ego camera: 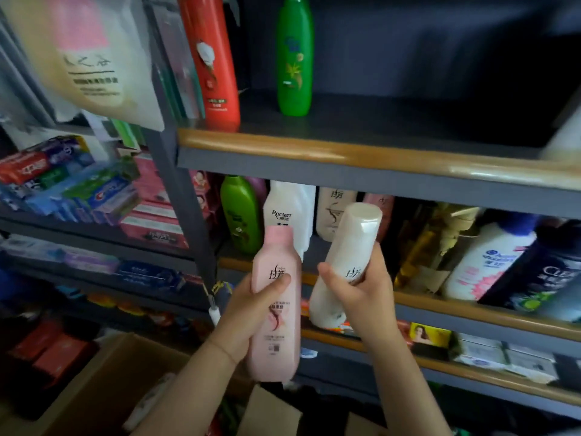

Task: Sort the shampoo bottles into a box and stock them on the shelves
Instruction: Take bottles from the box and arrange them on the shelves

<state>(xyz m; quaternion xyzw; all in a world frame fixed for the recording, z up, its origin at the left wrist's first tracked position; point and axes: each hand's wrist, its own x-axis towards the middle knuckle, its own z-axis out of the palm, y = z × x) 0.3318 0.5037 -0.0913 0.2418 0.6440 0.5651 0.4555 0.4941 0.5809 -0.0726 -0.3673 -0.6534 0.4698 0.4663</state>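
Head view of a person stocking a grey shelving unit with wood-coloured front edges. At far left, a neighbouring rack holds stacked toothpaste cartons [72, 187], with a white plastic bag [91, 58] hanging above them; below, at the lower left corner, lies an open cardboard box [103, 382], its contents not clear. On the upper shelf [314, 146] two bottles stand upright and apart: a red bottle [212, 58] near the left upright and a green bottle [295, 55] to its right. The middle shelf [471, 313], behind the hands, carries a row of bottles: a green bottle with a darker label [240, 215], a white Rocien bottle [287, 212], a cream bottle [333, 212], amber-gold bottles [421, 247], then a white bottle with a blue cap [487, 259] and a dark blue bottle [547, 275], both leaning. In front of this shelf, the left hand [251, 309] grips a pink shampoo bottle [275, 306] about its middle, thumb across the label and fingers wrapped behind; the bottle is held nearly upright, cap upward, its base hanging over the box. Just to its right, not touching it, the right hand [355, 291] clasps a cream-white shampoo bottle [344, 262] round its body, thumb on the near side and fingers curled over the far side; this bottle tilts with its cap up and to the right, toward the middle shelf. The lower shelf [471, 369] holds small flat cartons, among them a yellow one [430, 336].
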